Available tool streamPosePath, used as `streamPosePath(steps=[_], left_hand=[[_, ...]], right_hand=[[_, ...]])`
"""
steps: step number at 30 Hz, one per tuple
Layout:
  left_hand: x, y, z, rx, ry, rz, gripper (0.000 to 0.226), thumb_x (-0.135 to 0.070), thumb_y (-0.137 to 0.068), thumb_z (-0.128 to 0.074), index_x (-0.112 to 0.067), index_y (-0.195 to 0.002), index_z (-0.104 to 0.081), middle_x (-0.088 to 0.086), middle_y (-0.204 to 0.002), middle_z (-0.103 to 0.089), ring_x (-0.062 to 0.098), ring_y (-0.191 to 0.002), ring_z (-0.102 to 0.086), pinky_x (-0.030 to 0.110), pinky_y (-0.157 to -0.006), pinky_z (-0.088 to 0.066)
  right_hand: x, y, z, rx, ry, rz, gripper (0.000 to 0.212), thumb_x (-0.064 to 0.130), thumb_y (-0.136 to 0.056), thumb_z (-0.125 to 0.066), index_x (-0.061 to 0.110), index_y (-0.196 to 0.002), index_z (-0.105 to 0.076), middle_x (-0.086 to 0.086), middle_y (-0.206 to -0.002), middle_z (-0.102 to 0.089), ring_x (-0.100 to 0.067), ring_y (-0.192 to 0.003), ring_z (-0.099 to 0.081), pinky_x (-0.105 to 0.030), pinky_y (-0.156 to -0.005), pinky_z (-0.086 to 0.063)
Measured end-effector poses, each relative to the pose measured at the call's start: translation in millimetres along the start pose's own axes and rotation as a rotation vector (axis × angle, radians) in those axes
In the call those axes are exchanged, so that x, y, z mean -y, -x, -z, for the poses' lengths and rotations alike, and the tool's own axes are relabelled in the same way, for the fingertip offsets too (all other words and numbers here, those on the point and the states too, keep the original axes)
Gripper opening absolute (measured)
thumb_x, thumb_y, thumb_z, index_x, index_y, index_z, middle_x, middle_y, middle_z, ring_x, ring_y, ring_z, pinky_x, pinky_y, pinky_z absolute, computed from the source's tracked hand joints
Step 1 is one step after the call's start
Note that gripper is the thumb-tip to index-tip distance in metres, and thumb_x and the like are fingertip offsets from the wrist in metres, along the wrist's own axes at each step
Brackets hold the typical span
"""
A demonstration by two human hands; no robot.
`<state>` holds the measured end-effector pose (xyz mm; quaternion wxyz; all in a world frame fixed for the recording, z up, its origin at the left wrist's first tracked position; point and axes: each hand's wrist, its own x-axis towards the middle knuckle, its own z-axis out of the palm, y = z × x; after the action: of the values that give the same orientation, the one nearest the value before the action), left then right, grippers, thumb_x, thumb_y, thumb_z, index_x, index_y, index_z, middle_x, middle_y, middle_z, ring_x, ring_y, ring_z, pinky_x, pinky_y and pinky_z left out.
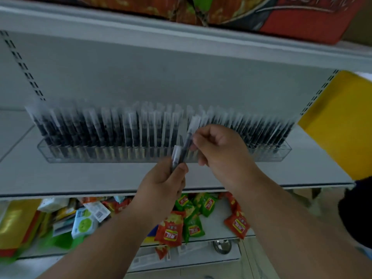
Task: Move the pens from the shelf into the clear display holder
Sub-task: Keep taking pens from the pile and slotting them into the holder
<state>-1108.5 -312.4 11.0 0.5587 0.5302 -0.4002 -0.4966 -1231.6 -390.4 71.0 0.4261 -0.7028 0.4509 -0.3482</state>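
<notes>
A long clear display holder (66, 158) stands on the grey shelf (80, 178), filled with several upright black pens (104, 129) in clear sleeves. A narrow gap shows near its middle. My left hand (163, 184) is closed around a small bunch of sleeved pens (177, 158) just in front of the holder. My right hand (219, 150) pinches a single pen (191, 129) between thumb and fingers, held tilted right at the gap. The picture is blurred by motion.
A yellow box (340, 125) stands at the shelf's right end. Above is another shelf with a red printed package (302, 19). The lower shelf holds several red and green snack packets (193, 222) and mixed packets (84, 224) at the left.
</notes>
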Motion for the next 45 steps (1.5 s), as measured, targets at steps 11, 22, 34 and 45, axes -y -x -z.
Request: streamPosePath(steps=[11,22,34,45], left_hand=[[-1,-5,-12,-0.077,-0.088,-0.002,0.023,-0.021,-0.102,-0.046,-0.001,-0.100,-0.056,-0.002,-0.057,-0.035,0.014,-0.052,-0.028,0.029,-0.048,-0.024],[-1,-2,-15,-0.188,-0.053,-0.042,0.018,-0.018,-0.103,-0.043,-0.006,-0.100,-0.056,-0.004,-0.055,-0.036,0.010,-0.049,-0.032,0.028,-0.048,-0.027],[10,-10,-5,-0.151,-0.223,-0.104,0.015,-0.033,-0.096,-0.049,-0.030,-0.083,-0.057,-0.010,-0.055,-0.042,0.017,-0.054,-0.037,0.040,-0.056,-0.032],[-3,-17,-34,-0.085,-0.645,-0.275,0.020,-0.030,-0.100,-0.049,-0.019,-0.084,-0.050,-0.006,-0.056,-0.046,0.008,-0.047,-0.041,0.018,-0.043,-0.030]], right_hand=[[-4,-12,34,-0.127,-0.193,0.023,0.022,0.020,-0.093,-0.065,0.004,-0.078,-0.061,-0.015,-0.069,-0.068,-0.017,-0.054,-0.059,-0.028,-0.054,-0.048],[-22,-39,39,-0.234,0.312,0.258,0.024,0.029,-0.092,-0.067,0.015,-0.077,-0.054,0.004,-0.071,-0.062,-0.009,-0.067,-0.058,-0.016,-0.058,-0.045],[-26,-23,29,-0.205,0.449,0.133,0.032,0.047,-0.086,-0.069,0.019,-0.079,-0.056,0.006,-0.069,-0.058,-0.008,-0.063,-0.057,-0.027,-0.057,-0.047],[-13,-6,37,0.055,0.121,0.074,0.011,0.027,-0.091,-0.068,0.018,-0.084,-0.071,0.003,-0.071,-0.066,-0.001,-0.060,-0.057,-0.022,-0.057,-0.047]])
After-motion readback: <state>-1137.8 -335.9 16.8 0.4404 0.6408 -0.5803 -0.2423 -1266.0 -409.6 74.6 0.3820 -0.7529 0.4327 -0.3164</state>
